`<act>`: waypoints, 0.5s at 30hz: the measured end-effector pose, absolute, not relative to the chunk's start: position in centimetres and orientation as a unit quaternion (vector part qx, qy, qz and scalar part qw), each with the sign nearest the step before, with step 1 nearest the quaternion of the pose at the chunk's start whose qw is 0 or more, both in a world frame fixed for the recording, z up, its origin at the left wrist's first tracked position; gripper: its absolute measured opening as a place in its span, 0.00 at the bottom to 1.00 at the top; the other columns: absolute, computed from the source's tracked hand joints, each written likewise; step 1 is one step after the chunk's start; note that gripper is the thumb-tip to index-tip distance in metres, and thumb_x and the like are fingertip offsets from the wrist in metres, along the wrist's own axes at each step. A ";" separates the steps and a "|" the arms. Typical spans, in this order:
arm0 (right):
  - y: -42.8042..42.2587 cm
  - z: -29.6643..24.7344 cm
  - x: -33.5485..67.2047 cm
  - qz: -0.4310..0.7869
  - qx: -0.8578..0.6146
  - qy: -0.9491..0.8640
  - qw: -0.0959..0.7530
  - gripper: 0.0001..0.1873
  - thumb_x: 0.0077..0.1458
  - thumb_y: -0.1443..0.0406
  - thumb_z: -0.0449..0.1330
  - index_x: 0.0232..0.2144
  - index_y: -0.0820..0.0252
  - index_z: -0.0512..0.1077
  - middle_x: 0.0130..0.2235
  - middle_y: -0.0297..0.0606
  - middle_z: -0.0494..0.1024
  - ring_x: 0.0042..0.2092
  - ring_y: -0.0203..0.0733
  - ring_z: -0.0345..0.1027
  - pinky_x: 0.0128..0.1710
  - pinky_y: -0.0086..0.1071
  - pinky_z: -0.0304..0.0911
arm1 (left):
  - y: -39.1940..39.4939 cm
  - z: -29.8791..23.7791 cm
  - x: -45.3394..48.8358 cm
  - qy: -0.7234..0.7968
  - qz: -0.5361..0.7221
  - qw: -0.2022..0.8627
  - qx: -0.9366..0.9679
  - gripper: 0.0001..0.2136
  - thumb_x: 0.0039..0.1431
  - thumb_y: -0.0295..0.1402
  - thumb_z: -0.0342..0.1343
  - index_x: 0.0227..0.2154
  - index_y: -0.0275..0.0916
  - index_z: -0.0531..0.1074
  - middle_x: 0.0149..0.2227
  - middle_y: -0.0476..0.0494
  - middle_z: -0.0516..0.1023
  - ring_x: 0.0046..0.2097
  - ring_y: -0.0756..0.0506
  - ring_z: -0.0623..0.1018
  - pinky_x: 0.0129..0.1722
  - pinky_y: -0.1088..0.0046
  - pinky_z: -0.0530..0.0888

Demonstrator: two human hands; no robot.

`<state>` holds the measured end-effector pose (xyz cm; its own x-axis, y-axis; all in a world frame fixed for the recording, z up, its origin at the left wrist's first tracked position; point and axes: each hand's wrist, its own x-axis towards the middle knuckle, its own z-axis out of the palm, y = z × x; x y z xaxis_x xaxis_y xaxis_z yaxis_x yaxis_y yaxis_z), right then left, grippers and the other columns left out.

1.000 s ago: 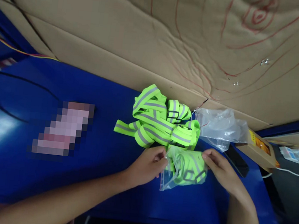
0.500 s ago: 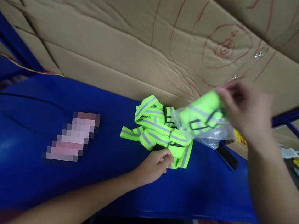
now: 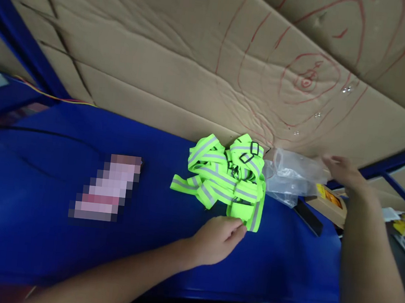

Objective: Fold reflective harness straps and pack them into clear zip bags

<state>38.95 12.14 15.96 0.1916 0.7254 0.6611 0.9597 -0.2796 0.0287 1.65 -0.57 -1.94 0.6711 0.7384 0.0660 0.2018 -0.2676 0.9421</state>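
Blue worktop (image 3: 35, 230) against cardboard (image 3: 143, 58). A pile of neon-yellow straps (image 3: 227, 173) lies mid-worktop. The left hand (image 3: 218, 240), grip drawn together, touches its near end; the right hand (image 3: 343, 171) touches clear bags (image 3: 287, 175), grip unclear.

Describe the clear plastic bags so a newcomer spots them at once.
Find the blue table backed by a cardboard sheet. Right of the pile of neon-yellow straps, against the cardboard, lie the clear plastic bags, at the fingertips of the right hand. They alone are see-through and crinkled.
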 end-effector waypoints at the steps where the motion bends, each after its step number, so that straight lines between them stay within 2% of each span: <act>1: 11.3 14.6 38.7 -0.281 -0.754 -0.560 0.197 0.32 0.62 0.46 0.61 0.34 0.75 0.80 0.26 0.51 0.80 0.27 0.40 0.72 0.31 0.38 0.64 | -0.6 -1.8 1.6 0.303 0.256 0.471 0.788 0.18 0.74 0.40 0.43 0.31 0.39 0.72 0.32 0.45 0.80 0.33 0.48 0.78 0.32 0.72 0.67; 3: 9.6 12.2 38.1 -0.287 -0.757 -0.548 0.208 0.36 0.68 0.47 0.54 0.52 0.80 0.75 0.45 0.69 0.80 0.44 0.53 0.77 0.42 0.46 0.68 | -0.9 -1.8 1.5 0.273 0.246 0.360 0.858 0.17 0.75 0.39 0.44 0.33 0.39 0.73 0.33 0.45 0.80 0.34 0.47 0.79 0.32 0.71 0.67; 4: 8.8 11.1 37.6 -0.284 -0.751 -0.557 0.211 0.35 0.70 0.48 0.50 0.60 0.75 0.70 0.54 0.68 0.77 0.55 0.55 0.73 0.50 0.49 0.66 | -1.1 -1.9 1.5 0.253 0.239 0.304 0.887 0.17 0.74 0.39 0.45 0.33 0.39 0.73 0.33 0.45 0.79 0.35 0.46 0.79 0.33 0.71 0.67; 5: 8.3 10.1 37.1 -0.273 -0.743 -0.575 0.207 0.32 0.71 0.48 0.48 0.64 0.65 0.68 0.62 0.61 0.72 0.63 0.55 0.67 0.58 0.51 0.62 | -1.4 -2.1 1.5 0.233 0.234 0.252 0.910 0.16 0.74 0.39 0.46 0.33 0.39 0.73 0.34 0.45 0.79 0.36 0.46 0.79 0.33 0.70 0.67; 6: 8.0 8.9 36.5 -0.246 -0.734 -0.604 0.188 0.31 0.71 0.46 0.48 0.66 0.55 0.66 0.67 0.52 0.68 0.68 0.53 0.61 0.64 0.53 0.57 | -1.6 -2.3 1.5 0.215 0.231 0.208 0.926 0.16 0.74 0.40 0.47 0.33 0.39 0.73 0.34 0.46 0.79 0.36 0.45 0.79 0.34 0.69 0.68; 7: 8.0 7.5 36.0 -0.206 -0.729 -0.634 0.154 0.31 0.71 0.46 0.46 0.68 0.50 0.63 0.71 0.48 0.62 0.71 0.54 0.55 0.68 0.56 0.51 | -1.8 -2.5 1.6 0.201 0.230 0.173 0.936 0.16 0.73 0.41 0.49 0.32 0.39 0.73 0.33 0.46 0.79 0.36 0.45 0.79 0.34 0.69 0.68; 9: 8.3 4.3 35.3 -0.140 -0.723 -0.667 0.111 0.31 0.71 0.45 0.45 0.69 0.47 0.63 0.72 0.46 0.61 0.72 0.55 0.53 0.69 0.59 0.49 | -1.9 -3.0 1.6 0.182 0.236 0.130 0.946 0.16 0.72 0.42 0.51 0.31 0.39 0.73 0.32 0.47 0.78 0.35 0.45 0.78 0.34 0.67 0.68; 12: 8.8 -1.0 34.9 -0.058 -0.719 -0.689 0.067 0.29 0.69 0.46 0.46 0.64 0.45 0.70 0.67 0.44 0.70 0.69 0.57 0.61 0.66 0.61 0.57 | -1.6 -3.3 1.5 0.181 0.238 0.104 0.949 0.15 0.72 0.41 0.52 0.31 0.39 0.73 0.31 0.47 0.77 0.34 0.46 0.78 0.33 0.66 0.67; 15: 8.6 -5.0 35.0 -0.042 -0.727 -0.682 0.072 0.32 0.70 0.49 0.42 0.68 0.50 0.65 0.71 0.49 0.62 0.72 0.63 0.53 0.66 0.72 0.49 | -0.7 -2.7 1.4 0.198 0.213 0.091 0.952 0.14 0.71 0.37 0.51 0.31 0.39 0.73 0.31 0.46 0.78 0.34 0.45 0.78 0.35 0.67 0.67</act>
